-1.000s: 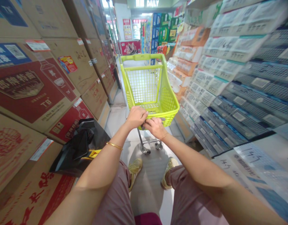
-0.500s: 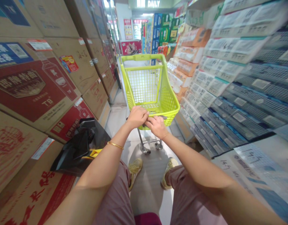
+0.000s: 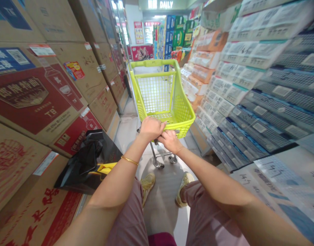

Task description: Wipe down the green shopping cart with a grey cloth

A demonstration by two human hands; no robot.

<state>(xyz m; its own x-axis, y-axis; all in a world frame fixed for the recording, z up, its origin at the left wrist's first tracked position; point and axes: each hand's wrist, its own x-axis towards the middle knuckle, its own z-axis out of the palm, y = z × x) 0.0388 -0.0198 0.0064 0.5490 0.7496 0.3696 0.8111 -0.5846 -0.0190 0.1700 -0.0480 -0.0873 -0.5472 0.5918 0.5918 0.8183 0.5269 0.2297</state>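
Note:
A lime-green plastic shopping cart [image 3: 184,102] stands in front of me on a metal wheeled frame. Its lattice basket is open at the top. My left hand [image 3: 152,128] is closed over the cart's near edge, a gold bangle on that wrist. Close beside it, slightly lower and to the right, my right hand [image 3: 170,140] curls its fingers around the same near edge. Small dark parts show by the fingers, partly covered by them. The fingertips of both hands are partly hidden.
Stacked cartons [image 3: 36,95] line the left side of the aisle. A black bag [image 3: 80,171] with something yellow in it rests against them. Packaged goods [image 3: 254,112] are piled along the right. The tiled floor [image 3: 162,191] runs ahead between them, with my shoes behind the cart.
My left hand has shifted slightly right along the edge and its arm has turned a little. My right hand has moved slightly down. The cart appears marginally farther left.

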